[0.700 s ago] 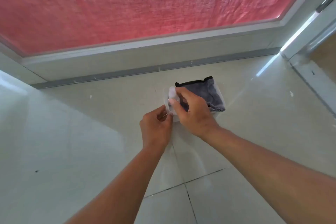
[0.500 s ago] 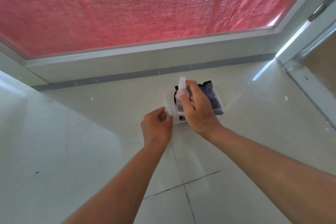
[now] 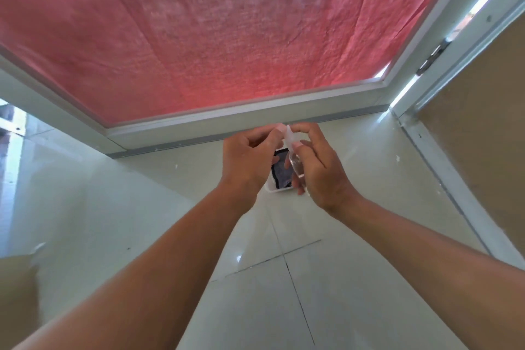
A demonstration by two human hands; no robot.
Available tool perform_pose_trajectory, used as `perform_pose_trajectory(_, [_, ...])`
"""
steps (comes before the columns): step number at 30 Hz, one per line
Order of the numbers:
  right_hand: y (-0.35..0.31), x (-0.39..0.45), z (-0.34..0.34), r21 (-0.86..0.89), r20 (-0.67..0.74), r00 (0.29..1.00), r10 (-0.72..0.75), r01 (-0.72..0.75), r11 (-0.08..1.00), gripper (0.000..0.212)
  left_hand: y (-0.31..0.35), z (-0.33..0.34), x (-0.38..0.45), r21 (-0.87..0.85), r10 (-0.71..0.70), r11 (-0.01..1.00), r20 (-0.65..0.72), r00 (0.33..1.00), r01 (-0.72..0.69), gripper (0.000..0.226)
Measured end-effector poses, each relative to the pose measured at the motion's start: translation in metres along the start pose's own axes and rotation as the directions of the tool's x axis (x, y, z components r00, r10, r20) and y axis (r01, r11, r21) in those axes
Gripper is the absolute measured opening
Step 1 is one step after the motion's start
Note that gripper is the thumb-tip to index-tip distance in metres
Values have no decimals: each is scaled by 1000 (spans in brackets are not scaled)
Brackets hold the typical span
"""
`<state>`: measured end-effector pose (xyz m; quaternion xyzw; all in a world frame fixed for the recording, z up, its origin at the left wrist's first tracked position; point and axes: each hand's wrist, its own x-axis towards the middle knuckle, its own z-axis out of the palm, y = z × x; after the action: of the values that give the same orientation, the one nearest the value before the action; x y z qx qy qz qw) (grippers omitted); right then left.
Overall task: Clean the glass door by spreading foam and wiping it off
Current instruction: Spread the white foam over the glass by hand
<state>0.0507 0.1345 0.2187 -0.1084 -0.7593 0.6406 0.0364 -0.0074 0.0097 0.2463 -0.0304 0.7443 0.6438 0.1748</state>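
So far only preparing | right hand (image 3: 318, 170) gripping spray bottle (image 3: 295, 160), left hand (image 3: 247, 159) pinching its cap | glass door (image 3: 227, 37) showing no foam | cloth (image 3: 281, 172) lying in tray (image 3: 270, 186) | spraying, spreading, wiping all remaining

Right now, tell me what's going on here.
A person stands at a glass door with red fabric behind the pane. The right hand grips a small clear spray bottle, and the left hand pinches at its top. Below, on the tiled floor, a white tray holds a dark cloth. No foam shows on the glass yet.
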Motion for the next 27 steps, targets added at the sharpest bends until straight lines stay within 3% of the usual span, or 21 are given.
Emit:
perform_pose_trajectory(6, [-130, -46, -37, 66, 67, 995, 76, -80, 995, 22, 127, -15, -66, -44, -167, 983, 168, 972, 177, 12])
perform_pose_trajectory(10, [-227, -68, -65, -79, 48, 999, 20, -16, 997, 14, 222, -22, -105, -61, -255, 959, 229, 939, 276, 13])
perform_pose_trajectory(13, [-304, -71, -87, -82, 33, 999, -25, 28, 996, 12, 301, -25, -124, -55, -262, 956, 291, 920, 290, 10])
perform_pose_trajectory(21, [-529, -52, -152, 16, 70, 979, -189, 189, 982, 18, 538, -32, -158, -14, -73, 996, 416, 906, 86, 15])
perform_pose_trajectory(27, [-673, -55, -190, -312, -72, 901, -428, 387, 868, 44, 689, -32, -201, -54, 167, 986, 229, 959, -159, 11])
